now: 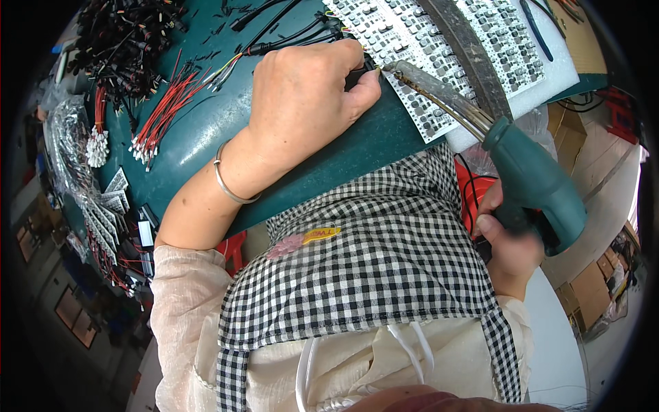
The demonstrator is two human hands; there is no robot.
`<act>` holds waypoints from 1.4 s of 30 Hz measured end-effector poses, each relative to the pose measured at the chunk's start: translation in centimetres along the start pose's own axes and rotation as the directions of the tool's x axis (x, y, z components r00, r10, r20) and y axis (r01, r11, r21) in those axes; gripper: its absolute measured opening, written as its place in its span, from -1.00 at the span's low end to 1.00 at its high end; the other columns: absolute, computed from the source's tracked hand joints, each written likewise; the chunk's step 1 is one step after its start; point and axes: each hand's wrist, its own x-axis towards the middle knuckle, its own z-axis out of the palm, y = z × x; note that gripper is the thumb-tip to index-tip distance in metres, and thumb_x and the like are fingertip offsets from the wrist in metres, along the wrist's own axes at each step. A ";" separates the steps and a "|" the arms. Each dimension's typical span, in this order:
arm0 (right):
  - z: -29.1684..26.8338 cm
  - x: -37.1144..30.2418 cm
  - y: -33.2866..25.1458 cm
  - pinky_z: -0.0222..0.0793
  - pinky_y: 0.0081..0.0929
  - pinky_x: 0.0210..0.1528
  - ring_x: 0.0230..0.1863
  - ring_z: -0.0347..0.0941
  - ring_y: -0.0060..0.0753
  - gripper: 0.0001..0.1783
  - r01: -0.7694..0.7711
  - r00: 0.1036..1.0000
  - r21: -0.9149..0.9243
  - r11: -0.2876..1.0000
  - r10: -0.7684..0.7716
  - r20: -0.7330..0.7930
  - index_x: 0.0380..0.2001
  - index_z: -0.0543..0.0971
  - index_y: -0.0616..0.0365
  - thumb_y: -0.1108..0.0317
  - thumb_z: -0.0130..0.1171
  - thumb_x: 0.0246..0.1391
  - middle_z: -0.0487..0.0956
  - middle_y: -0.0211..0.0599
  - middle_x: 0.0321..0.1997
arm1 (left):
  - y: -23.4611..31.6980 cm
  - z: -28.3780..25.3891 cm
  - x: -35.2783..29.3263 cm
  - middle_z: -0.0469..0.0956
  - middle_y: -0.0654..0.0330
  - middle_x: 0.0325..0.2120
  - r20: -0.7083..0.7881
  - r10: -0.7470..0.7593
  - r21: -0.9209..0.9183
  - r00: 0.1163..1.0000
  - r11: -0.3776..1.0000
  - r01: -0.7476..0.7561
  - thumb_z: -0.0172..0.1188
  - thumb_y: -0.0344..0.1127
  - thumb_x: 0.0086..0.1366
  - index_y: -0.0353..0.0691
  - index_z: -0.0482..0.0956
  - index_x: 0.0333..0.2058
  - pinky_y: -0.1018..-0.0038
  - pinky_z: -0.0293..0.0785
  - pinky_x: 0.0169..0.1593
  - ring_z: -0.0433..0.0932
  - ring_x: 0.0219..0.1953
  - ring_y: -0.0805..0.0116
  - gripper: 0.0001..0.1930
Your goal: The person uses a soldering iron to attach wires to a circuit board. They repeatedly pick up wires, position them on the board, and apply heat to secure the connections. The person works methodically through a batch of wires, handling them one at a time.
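Note:
My left hand [302, 96] reaches over the green work mat, thumb and forefinger pinched together at the edge of a panel of white circuit boards [432, 113]. Something black shows between the fingers, mostly hidden, so its kind is unclear. At lower right my right hand [508, 244] is wrapped around the handle of a green soldering gun [532, 172]. The gun's metal tip points left, close by my left fingertips. Black cables [302, 38] with thin coloured wire ends lie just beyond my left hand, some reaching the panel's edge.
A dark metal bar [467, 55] lies across the panel, which rests on white foam [559, 79]. Red wires with white connectors [161, 127] and a heap of black cables [123, 48] are at left. Clear plastic bags [68, 130] and small boards [103, 226] line the left edge.

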 end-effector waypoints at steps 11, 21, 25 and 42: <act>0.7 1.8 -2.2 0.22 -0.66 -0.76 -0.75 0.25 -0.55 -0.20 0.031 0.992 0.193 0.981 -0.006 -0.129 0.02 0.22 0.59 0.33 0.39 -0.20 0.36 -0.30 -0.66 | 0.1 -0.1 0.1 0.41 0.24 -0.80 -0.005 0.019 0.014 1.000 1.000 -0.018 0.35 -0.31 0.01 -0.23 0.56 -0.57 0.53 0.28 -0.66 0.37 -0.77 0.45 -0.84; 0.6 1.7 -1.7 0.22 -0.67 -0.76 -0.76 0.25 -0.55 -0.20 0.089 0.980 0.141 0.986 -0.061 -0.188 0.00 0.25 0.59 0.29 0.40 -0.21 0.38 -0.26 -0.63 | -0.2 -1.1 0.3 0.46 0.23 -0.70 0.048 0.167 0.066 0.985 0.983 -0.170 0.36 -0.28 0.05 -0.20 0.55 -0.51 0.45 0.30 -0.64 0.40 -0.74 0.32 -0.82; 1.0 1.8 -2.0 0.21 -0.68 -0.76 -0.76 0.26 -0.55 -0.20 0.089 0.970 0.125 0.988 -0.058 -0.234 -0.01 0.26 0.59 0.28 0.42 -0.22 0.39 -0.25 -0.63 | -0.4 -1.2 0.2 0.42 0.24 -0.70 0.054 0.245 0.076 0.968 0.966 -0.249 0.34 -0.33 0.07 -0.20 0.52 -0.53 0.43 0.29 -0.63 0.40 -0.71 0.30 -0.84; 0.4 0.5 -0.6 0.28 -0.65 -0.70 -0.67 0.35 -0.51 -0.30 0.030 0.993 0.134 0.991 -0.015 -0.116 -0.06 0.34 0.51 0.39 0.43 -0.26 0.44 -0.11 -0.30 | -0.3 -0.6 -0.6 0.41 0.24 -0.70 0.027 0.296 0.157 0.955 0.942 -0.296 0.37 -0.40 -0.02 -0.20 0.46 -0.54 0.40 0.33 -0.61 0.43 -0.67 0.27 -0.80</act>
